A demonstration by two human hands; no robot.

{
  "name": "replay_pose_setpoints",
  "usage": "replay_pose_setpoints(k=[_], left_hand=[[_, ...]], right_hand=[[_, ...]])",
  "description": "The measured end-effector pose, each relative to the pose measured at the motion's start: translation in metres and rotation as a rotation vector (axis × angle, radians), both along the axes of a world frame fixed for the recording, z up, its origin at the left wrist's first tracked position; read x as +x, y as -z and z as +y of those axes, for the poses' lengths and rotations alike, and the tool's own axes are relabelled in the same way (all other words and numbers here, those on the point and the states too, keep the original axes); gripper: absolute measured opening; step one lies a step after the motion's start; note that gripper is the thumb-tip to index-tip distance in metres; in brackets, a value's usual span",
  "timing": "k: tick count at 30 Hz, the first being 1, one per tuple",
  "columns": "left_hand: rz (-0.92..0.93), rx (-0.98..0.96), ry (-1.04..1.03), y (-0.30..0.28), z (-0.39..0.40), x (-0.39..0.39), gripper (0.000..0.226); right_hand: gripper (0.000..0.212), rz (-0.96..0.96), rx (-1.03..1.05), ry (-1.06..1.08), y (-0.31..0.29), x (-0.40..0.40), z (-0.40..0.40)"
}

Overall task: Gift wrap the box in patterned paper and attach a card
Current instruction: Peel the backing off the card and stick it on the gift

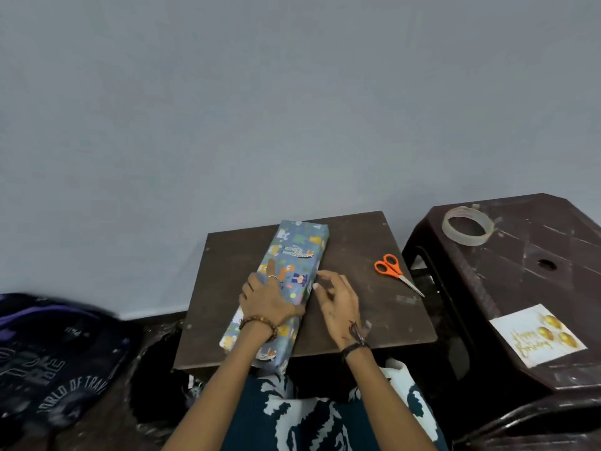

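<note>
Head view: long box wrapped in blue animal-print paper [294,271] lies diagonally on the dark wooden bench [357,307]. Left hand [266,297] presses flat, fingers straight; right hand [335,297], fingers loosely curled, touches the side seam. Press firmly while smoothing.

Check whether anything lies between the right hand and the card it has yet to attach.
Nothing visible blocks it. The right hand is at the box on the small table; the card lies flat on the stool to its right. The scissors and tape lie farther back, off that path.
</note>
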State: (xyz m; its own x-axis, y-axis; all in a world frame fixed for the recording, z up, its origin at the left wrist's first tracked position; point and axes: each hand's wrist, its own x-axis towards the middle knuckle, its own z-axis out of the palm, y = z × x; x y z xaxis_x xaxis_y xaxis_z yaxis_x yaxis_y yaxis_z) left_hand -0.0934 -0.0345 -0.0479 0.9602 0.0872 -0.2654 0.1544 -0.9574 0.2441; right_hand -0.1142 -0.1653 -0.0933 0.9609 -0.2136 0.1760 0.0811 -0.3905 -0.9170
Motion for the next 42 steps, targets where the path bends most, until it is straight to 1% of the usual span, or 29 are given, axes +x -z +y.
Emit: replay_pose_setpoints(k=[5, 7, 9, 12, 14, 17, 19, 21, 22, 23, 24, 25, 26, 27, 28, 29, 30, 32, 33, 34, 36, 38, 39, 40, 42], left_hand=[[0.017, 0.036, 0.246, -0.002, 0.03, 0.022, 0.12], [0.08, 0.086, 0.324, -0.002, 0.038, 0.033, 0.117], [0.139, 0.115, 0.354, -0.002, 0.042, 0.044, 0.117], [0.187, 0.06, 0.301, -0.001, 0.044, 0.056, 0.126], [0.185, 0.046, 0.275, 0.002, 0.045, 0.06, 0.129], [0.08, 0.027, 0.224, 0.005, 0.043, 0.056, 0.124], [0.022, -0.038, 0.113, 0.006, 0.04, 0.051, 0.122], [-0.021, -0.19, -0.051, 0.002, 0.038, 0.049, 0.127], [-0.03, -0.325, -0.126, -0.003, 0.036, 0.048, 0.132], [-0.036, -0.519, -0.2, -0.009, 0.033, 0.047, 0.134], [-0.055, -0.743, -0.27, -0.015, 0.028, 0.046, 0.128], [-0.074, -0.964, -0.33, -0.021, 0.022, 0.044, 0.116], [-0.077, -1.143, -0.388, -0.028, 0.016, 0.041, 0.101], [-0.079, -1.275, -0.445, -0.033, 0.009, 0.037, 0.092], [-0.078, -1.362, -0.508, -0.035, 0.003, 0.034, 0.091], [-0.078, -1.429, -0.572, -0.036, -0.003, 0.03, 0.096], [-0.075, -1.482, -0.64, -0.037, -0.007, 0.025, 0.106], [-0.047, -1.553, -0.753, -0.037, -0.013, 0.015, 0.135], [-0.024, -1.572, -0.794, -0.036, -0.015, 0.008, 0.141], [-0.005, -1.589, -0.821, -0.033, -0.015, 0.002, 0.136], [0.034, -1.604, -0.85, -0.026, -0.015, -0.012, 0.115], [0.082, -1.639, -0.865, -0.018, -0.011, -0.019, 0.103], [0.102, -1.662, -0.878, -0.017, -0.008, -0.021, 0.093], [0.123, -1.681, -0.898, -0.015, -0.007, -0.023, 0.074], [0.172, -1.724, -0.958, -0.012, -0.008, -0.028, 0.037]], right_hand=[[0.032, 0.122, 0.355, 0.133, 0.011, 0.023, -0.008], [0.035, 0.157, 0.482, 0.215, 0.014, 0.032, -0.011], [0.038, 0.166, 0.553, 0.258, 0.016, 0.037, -0.013], [0.039, 0.152, 0.554, 0.25, 0.017, 0.041, -0.012], [0.039, 0.148, 0.592, 0.254, 0.017, 0.043, -0.013], [0.038, 0.157, 0.661, 0.244, 0.011, 0.041, -0.01], [0.037, 0.156, 0.656, 0.19, 0.006, 0.033, -0.005], [0.038, 0.149, 0.643, 0.101, -0.002, 0.022, -0.001], [0.042, 0.136, 0.644, 0.05, -0.007, 0.014, 0.001], [0.047, 0.113, 0.643, -0.005, -0.013, 0.005, 0.002], [0.053, 0.073, 0.632, -0.067, -0.019, -0.005, 0.002], [0.06, 0.024, 0.595, -0.134, -0.025, -0.016, 0.003], [0.067, -0.02, 0.543, -0.199, -0.03, -0.028, 0.005], [0.074, -0.053, 0.485, -0.25, -0.032, -0.037, 0.008], [0.081, -0.078, 0.437, -0.281, -0.033, -0.046, 0.011], [0.088, -0.096, 0.394, -0.276, -0.032, -0.052, 0.013], [0.091, -0.112, 0.355, -0.243, -0.032, -0.055, 0.014], [0.088, -0.136, 0.326, -0.13, -0.032, -0.056, 0.012], [0.085, -0.139, 0.353, -0.07, -0.034, -0.054, 0.009], [0.082, -0.132, 0.4, -0.02, -0.034, -0.051, 0.004], [0.08, -0.106, 0.552, 0.03, -0.037, -0.046, -0.007], [0.071, -0.052, 0.72, 0.058, -0.038, -0.039, -0.019], [0.066, -0.015, 0.796, 0.067, -0.036, -0.035, -0.025], [0.06, 0.024, 0.858, 0.068, -0.035, -0.031, -0.03], [0.041, 0.114, 0.901, 0.051, -0.033, -0.024, -0.039]])
